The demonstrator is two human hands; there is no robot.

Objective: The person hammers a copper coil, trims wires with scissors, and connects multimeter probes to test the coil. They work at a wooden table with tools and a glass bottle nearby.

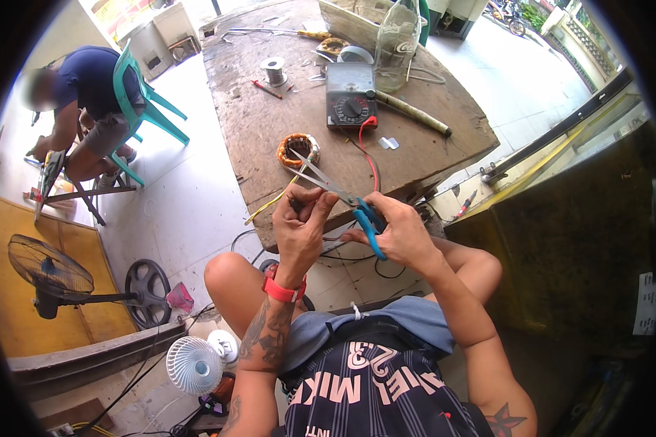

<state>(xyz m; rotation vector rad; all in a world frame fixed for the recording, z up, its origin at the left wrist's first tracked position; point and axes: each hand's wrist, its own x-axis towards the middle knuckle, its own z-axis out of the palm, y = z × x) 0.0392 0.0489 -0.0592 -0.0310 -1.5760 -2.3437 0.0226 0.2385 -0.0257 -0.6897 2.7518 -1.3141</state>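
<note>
My right hand [404, 233] grips the blue handles of a pair of scissors [368, 224], with fingers through the loops. The blades stand apart and point up and left over the table's near edge. Just below them, my left hand [301, 222] is closed in a pinch; a small dark thing shows at its fingers, too small to name. Beyond the blade tips lies a ring-shaped copper-wound coil [289, 149], with a yellow wire [268, 206] running from it toward the near edge. An analog multimeter [350, 105] sits farther back, its red lead [368, 156] trailing toward my right hand.
On the worn wooden table [248, 116] are a solder spool [273, 71], a red test probe [267, 89], a glass bottle [396, 54] and a rod [415, 113]. At left, another person [87, 80] sits on a green chair [149, 109]. Fans [195, 364] stand lower left.
</note>
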